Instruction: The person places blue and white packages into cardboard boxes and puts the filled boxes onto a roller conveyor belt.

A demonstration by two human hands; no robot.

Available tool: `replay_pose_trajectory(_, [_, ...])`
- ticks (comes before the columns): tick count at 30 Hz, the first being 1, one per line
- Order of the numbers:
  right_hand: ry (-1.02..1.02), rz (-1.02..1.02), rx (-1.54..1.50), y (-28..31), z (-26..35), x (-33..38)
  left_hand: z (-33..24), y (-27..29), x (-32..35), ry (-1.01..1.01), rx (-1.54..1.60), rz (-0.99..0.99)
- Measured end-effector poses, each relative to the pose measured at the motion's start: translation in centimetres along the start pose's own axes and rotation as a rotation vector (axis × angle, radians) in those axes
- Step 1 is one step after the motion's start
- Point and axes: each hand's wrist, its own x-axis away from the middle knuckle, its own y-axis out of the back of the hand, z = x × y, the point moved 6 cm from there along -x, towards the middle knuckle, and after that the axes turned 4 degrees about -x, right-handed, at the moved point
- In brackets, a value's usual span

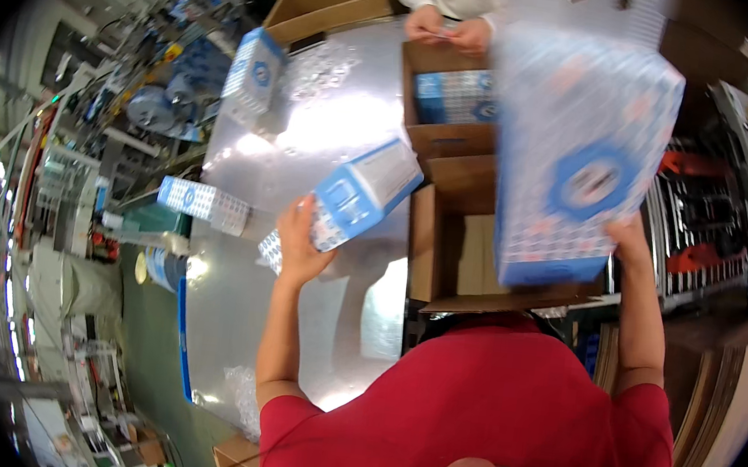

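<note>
Left of the open carton (424, 239): left hand (300, 246), fingers grasping a patterned box (362, 194); long axis slanting up rightward, upper end toward the carton. Overlapping the carton's right side in view: raised box (583, 155), blurred, long axis roughly upright; right hand (631, 240), nearer the carton, gripping its lower right edge, fingers mostly hidden. Surface, left of carton: shiny metal table (310, 318). Room: machinery (146, 105) far left, rack (693, 217) right.

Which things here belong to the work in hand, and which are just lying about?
Seem part of the work:
box in the left hand
raised box in the right hand
far box and left box, similar, unheld
near open carton

Seem just lying about:
crumpled plastic
cardboard sheets
</note>
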Motion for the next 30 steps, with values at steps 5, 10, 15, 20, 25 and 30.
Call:
replay_pose_trajectory(5, [0.044, -0.46, -0.661, 10.6, -5.3, 7.0, -6.1, -4.9, -2.7, 0.025, 0.99, 0.061])
replay_pose_trajectory(10, [0.24, -0.509, -0.599, 10.6, -5.1, 8.0, -20.7, -12.3, -4.4, -0.583, 0.399, 0.555])
replay_pose_trajectory(15, [0.062, -0.333, -0.176, 6.6, -2.6, 7.4, -19.4, -29.4, 7.3, -0.4, 0.449, 1.381])
replay_pose_trajectory(20, [0.298, 0.355, 1.431, -6.9, 1.1, 1.5, -16.8, -33.9, 13.0, -0.175, 0.289, 1.535])
replay_pose_trajectory(25, [0.138, 0.662, 1.824, -5.6, -14.3, -4.8, -18.2, -29.7, 12.8, -0.101, 0.456, 1.655])
replay_pose_trajectory(30, [-0.328, 0.92, 1.663, -0.3, -28.4, -6.6, -11.6, -15.8, 9.5, 0.518, 1.361, 0.786])
